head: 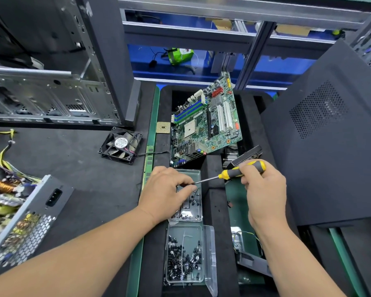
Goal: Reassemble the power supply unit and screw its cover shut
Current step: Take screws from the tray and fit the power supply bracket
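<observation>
Right hand (263, 185) around screwdriver (242, 171)

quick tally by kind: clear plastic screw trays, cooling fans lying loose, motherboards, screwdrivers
clear plastic screw trays: 2 (the upper tray under the left hand, the lower tray nearer the camera)
loose cooling fan: 1
motherboard: 1
screwdriver, held in the right hand: 1
total: 5

Black-matted workbench (77, 168) below grey metal shelving (223, 31) with blue panels (276, 65).
</observation>
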